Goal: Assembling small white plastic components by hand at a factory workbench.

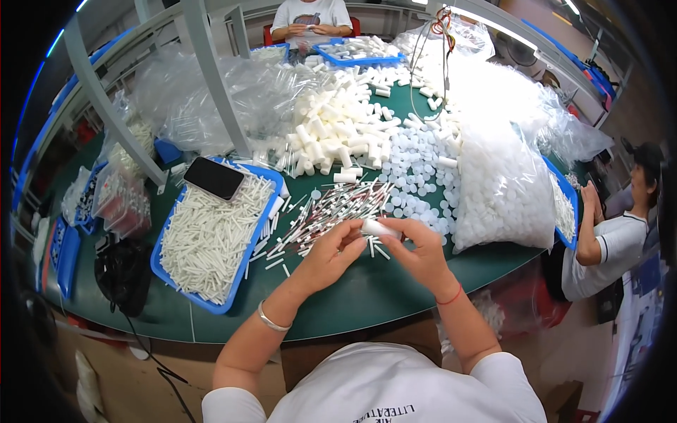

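Observation:
Between my hands, over the near side of the table, is a short white cylinder (379,228). My right hand (423,255) pinches its right end between thumb and fingers. The fingers of my left hand (329,258) are curled closed at its left end; anything small inside them is hidden. Just beyond lies a loose pile of thin sticks (331,213) with white and dark reddish parts. Translucent round caps (412,169) spread to the right of that pile. Farther back is a heap of white cylinders (335,127) similar to the held one.
At left, a blue tray (156,262) holds many short white sticks, and a dark phone (213,179) rests on it. A full clear bag (504,194) stands at right. Grey posts (215,77) rise at left, and wires (446,53) hang overhead. Co-workers sit at the far side and right.

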`<state>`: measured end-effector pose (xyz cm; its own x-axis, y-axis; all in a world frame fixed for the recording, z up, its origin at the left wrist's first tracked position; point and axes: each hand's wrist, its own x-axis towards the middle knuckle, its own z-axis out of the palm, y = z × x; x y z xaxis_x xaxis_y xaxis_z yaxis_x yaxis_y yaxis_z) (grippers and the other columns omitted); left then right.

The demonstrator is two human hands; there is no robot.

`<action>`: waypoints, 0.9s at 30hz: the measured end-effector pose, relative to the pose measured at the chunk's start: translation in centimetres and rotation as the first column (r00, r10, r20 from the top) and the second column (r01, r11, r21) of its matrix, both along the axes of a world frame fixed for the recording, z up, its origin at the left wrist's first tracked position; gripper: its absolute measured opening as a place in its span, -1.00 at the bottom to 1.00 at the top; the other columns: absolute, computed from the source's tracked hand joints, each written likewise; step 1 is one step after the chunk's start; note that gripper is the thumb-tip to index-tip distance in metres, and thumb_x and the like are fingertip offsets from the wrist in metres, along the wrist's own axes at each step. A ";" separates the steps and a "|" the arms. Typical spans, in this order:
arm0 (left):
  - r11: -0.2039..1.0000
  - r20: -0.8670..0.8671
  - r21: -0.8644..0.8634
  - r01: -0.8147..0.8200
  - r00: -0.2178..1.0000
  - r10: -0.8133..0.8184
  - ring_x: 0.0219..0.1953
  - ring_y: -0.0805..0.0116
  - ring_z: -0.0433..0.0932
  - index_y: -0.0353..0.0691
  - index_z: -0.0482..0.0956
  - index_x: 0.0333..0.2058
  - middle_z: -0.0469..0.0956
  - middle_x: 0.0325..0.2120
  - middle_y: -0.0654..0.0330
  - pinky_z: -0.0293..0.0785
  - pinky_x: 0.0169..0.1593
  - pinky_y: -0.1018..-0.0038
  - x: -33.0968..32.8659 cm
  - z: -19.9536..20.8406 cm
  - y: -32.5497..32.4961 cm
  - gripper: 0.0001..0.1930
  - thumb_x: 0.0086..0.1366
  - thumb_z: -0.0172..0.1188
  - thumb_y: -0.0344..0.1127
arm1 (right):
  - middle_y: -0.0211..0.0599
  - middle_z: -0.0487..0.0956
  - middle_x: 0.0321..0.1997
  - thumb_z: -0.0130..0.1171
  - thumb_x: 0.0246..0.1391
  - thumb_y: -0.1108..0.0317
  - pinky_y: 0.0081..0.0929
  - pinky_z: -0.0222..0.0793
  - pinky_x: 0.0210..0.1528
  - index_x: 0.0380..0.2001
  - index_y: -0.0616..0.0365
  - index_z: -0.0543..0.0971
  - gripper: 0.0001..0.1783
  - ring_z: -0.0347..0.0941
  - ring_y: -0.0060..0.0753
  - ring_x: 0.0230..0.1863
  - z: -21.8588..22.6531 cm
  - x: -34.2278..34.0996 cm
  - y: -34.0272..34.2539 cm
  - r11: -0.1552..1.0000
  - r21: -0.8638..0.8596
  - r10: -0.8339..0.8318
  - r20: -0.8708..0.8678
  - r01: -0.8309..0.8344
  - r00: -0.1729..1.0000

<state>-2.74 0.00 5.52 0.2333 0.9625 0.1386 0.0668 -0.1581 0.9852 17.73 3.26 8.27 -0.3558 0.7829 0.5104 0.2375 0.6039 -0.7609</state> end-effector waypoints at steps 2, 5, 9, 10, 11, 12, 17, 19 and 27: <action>1.000 0.055 -0.007 -0.005 0.998 0.006 -0.22 0.62 0.41 -0.30 0.39 0.06 0.47 -0.23 0.29 0.37 -0.14 0.65 0.4 0.5 -0.2 -0.66 0.38 0.09 -0.28 | -0.31 0.58 -0.36 0.30 0.02 0.44 -0.56 0.40 -0.39 -0.15 0.17 0.62 -0.73 0.48 -0.49 -0.42 0.3 0.3 -0.5 1.000 -0.013 0.021 0.038 -0.020 0.999; 0.998 -0.120 -0.046 -0.049 0.992 0.043 -0.30 0.64 0.41 -0.30 0.46 -0.03 0.50 -0.32 0.34 0.37 -0.23 0.65 0.7 0.9 -0.7 -0.73 0.37 0.10 -0.29 | -0.28 0.57 -0.38 0.31 -0.02 0.47 -0.50 0.39 -0.37 -0.18 0.17 0.63 -0.73 0.48 -0.40 -0.41 0.8 1.3 -0.8 0.995 0.063 0.071 0.167 -0.082 0.983; 0.999 -0.360 0.034 -0.002 0.933 0.014 -0.44 0.38 0.48 -0.31 0.57 -0.26 0.56 -0.46 0.11 0.40 -0.30 0.48 1.2 1.7 -1.1 -0.70 0.32 0.13 -0.14 | -0.25 0.55 -0.39 0.32 -0.08 0.51 -0.43 0.38 -0.36 -0.23 0.21 0.60 -0.73 0.45 -0.31 -0.39 0.7 1.7 -1.3 0.958 0.192 0.140 0.340 -0.214 0.930; 1.000 -0.388 -0.010 -0.005 0.922 0.001 -0.41 0.24 0.53 -0.29 0.59 -0.27 0.58 -0.45 0.06 0.43 -0.28 0.43 1.7 2.3 -1.4 -0.66 0.27 0.17 -0.07 | -0.22 0.54 -0.36 0.33 -0.11 0.51 -0.44 0.39 -0.34 -0.14 0.20 0.54 -0.62 0.46 -0.29 -0.37 -0.1 1.6 -1.4 0.963 0.140 0.172 0.342 -0.231 0.924; 0.999 -0.415 -0.054 -0.009 0.910 -0.014 -0.38 0.09 0.59 -0.28 0.61 -0.29 0.60 -0.44 0.02 0.47 -0.26 0.38 2.2 2.7 -1.6 -0.61 0.23 0.20 0.00 | -0.22 0.54 -0.36 0.33 -0.11 0.51 -0.44 0.39 -0.34 -0.14 0.20 0.54 -0.62 0.46 -0.29 -0.37 -0.2 1.3 -1.8 0.965 0.136 0.166 0.343 -0.224 0.924; 0.999 -0.406 0.003 -0.042 0.913 0.039 -0.37 0.11 0.61 -0.27 0.63 -0.28 0.62 -0.43 0.00 0.48 -0.27 0.38 2.9 2.5 -1.6 -0.56 0.17 0.25 0.06 | -0.18 0.53 -0.32 0.32 -0.10 0.50 -0.40 0.41 -0.30 -0.09 0.18 0.51 -0.58 0.47 -0.22 -0.35 -0.3 0.8 -2.0 0.974 0.090 0.175 0.289 -0.209 0.941; 0.933 -0.102 -0.353 0.066 0.989 -0.108 -0.49 0.44 0.48 -0.32 0.59 -0.26 0.53 -0.53 0.22 0.37 -0.39 0.50 1.7 -0.2 -1.4 -0.56 0.27 0.10 0.03 | -0.34 0.52 -0.11 0.38 -0.08 0.47 -0.55 0.39 -0.20 0.11 0.20 0.42 -0.37 0.38 -0.54 -0.32 -0.1 1.0 -2.4 0.931 -0.270 0.262 0.022 -0.247 0.965; 0.857 0.299 -0.453 0.246 0.947 -0.114 -0.53 0.56 0.33 -0.28 0.51 -0.22 0.40 -0.53 0.37 0.23 -0.48 0.58 2.5 0.4 -1.8 -0.61 0.35 -0.02 -0.01 | -0.31 0.52 -0.03 0.36 -0.04 0.47 -0.55 0.39 -0.15 0.09 0.20 0.46 -0.43 0.43 -0.52 -0.25 -1.4 1.3 -1.9 0.924 -0.248 0.292 -0.034 -0.291 0.956; 0.964 0.021 -0.267 -0.006 1.000 0.012 -0.45 0.52 0.39 -0.30 0.50 -0.27 0.45 -0.50 0.25 0.32 -0.38 0.57 4.1 -0.4 -2.9 -0.52 0.47 -0.20 0.04 | -0.18 0.45 0.10 0.27 0.10 0.33 -0.29 0.48 0.01 -0.10 0.24 0.52 -0.67 0.44 -0.32 0.05 -3.4 1.1 -1.4 0.744 -0.460 0.290 -0.430 -0.484 0.855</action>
